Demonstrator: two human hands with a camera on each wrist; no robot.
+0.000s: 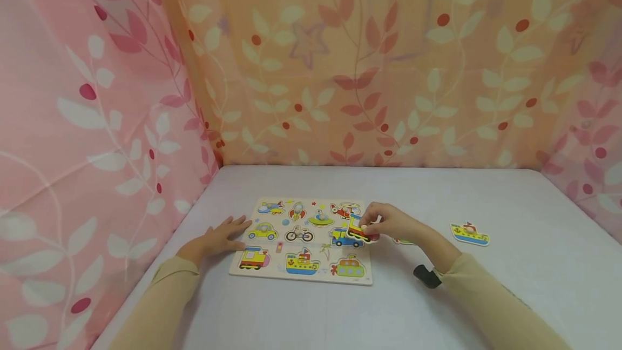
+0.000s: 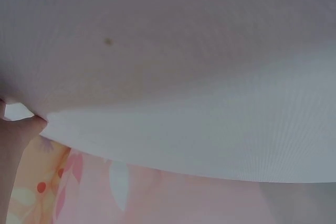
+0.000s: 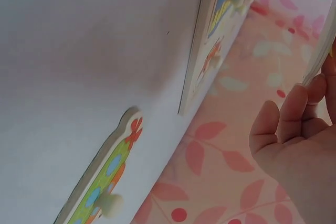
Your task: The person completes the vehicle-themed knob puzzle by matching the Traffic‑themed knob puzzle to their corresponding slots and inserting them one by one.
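Note:
My right hand (image 1: 391,220) pinches a train puzzle piece (image 1: 357,230) by its knob, above the right side of a wooden puzzle board (image 1: 279,250). In the right wrist view that piece's edge (image 3: 320,51) shows beside the curled fingers. The left hand (image 1: 221,237) lies with fingers spread at the board's left edge, fingertips touching it. Knobbed pieces such as a car (image 1: 263,231) and a bicycle (image 1: 299,235) sit in the board. Its bottom row shows a printed train (image 1: 254,258), a ship (image 1: 302,263) and a submarine (image 1: 351,268).
A ship piece (image 1: 469,234) lies on the white table (image 1: 301,315) at the right. A submarine piece (image 3: 107,179) lies near the board, mostly hidden behind the right wrist in the head view. A black object (image 1: 427,276) is by the right cuff. Patterned curtains (image 1: 359,69) surround the table.

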